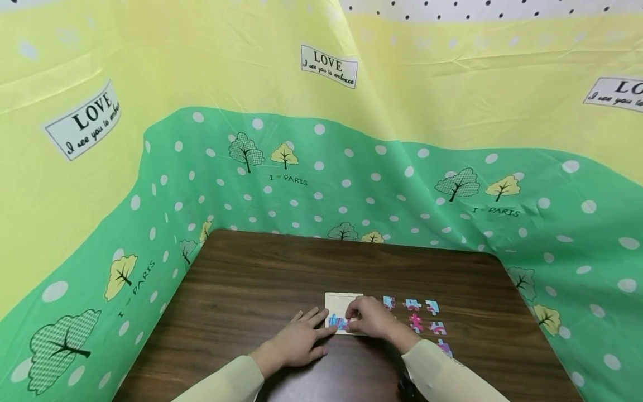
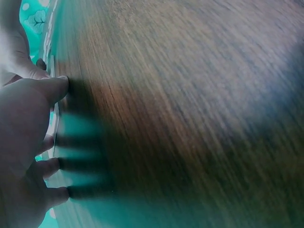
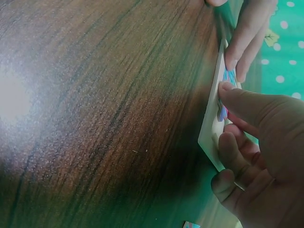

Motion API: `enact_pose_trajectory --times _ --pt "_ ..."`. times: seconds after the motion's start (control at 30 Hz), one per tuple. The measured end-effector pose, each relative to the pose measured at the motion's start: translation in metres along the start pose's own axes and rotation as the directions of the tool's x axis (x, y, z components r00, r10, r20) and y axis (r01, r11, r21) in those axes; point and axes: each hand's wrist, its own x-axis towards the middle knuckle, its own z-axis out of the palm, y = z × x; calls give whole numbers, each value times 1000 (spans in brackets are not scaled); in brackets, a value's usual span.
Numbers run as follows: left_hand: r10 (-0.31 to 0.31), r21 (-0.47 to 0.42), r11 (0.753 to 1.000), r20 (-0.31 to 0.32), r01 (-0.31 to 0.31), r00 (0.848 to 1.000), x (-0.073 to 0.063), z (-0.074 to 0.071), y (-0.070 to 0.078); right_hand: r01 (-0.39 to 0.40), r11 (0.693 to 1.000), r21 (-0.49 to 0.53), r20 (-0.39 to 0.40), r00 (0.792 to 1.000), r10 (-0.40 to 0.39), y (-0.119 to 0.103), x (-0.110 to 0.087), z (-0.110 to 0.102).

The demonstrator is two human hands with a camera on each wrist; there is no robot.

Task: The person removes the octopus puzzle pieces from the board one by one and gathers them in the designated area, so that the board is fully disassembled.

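A pale puzzle tray (image 1: 344, 302) lies on the brown table, with blue and pink puzzle pieces (image 1: 335, 321) joined along its lower left part. My right hand (image 1: 373, 318) bends over the tray's right side. Its thumb and forefinger pinch a pink-purple puzzle piece (image 3: 222, 113) low over the tray, mostly hidden by the fingers. To the left, my left hand (image 1: 297, 338) lies spread, its thumb reaching the tray's lower left corner and the fingers straight beside the left edge.
Right of the tray, several loose puzzle pieces (image 1: 413, 305) are set out in loose rows, one (image 1: 444, 347) partly covered by the right sleeve. A dark object (image 1: 408, 386) shows beneath the right forearm. Green and yellow printed cloth (image 1: 321, 162) hangs around the table (image 1: 261, 268).
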Motion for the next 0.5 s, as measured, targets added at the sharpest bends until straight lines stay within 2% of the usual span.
enact_pose_trajectory --times 0.5 --pt "-12 -15 1000 0 12 1000 -1 -2 2 11 1000 -2 3 1000 -11 -4 -1 -4"
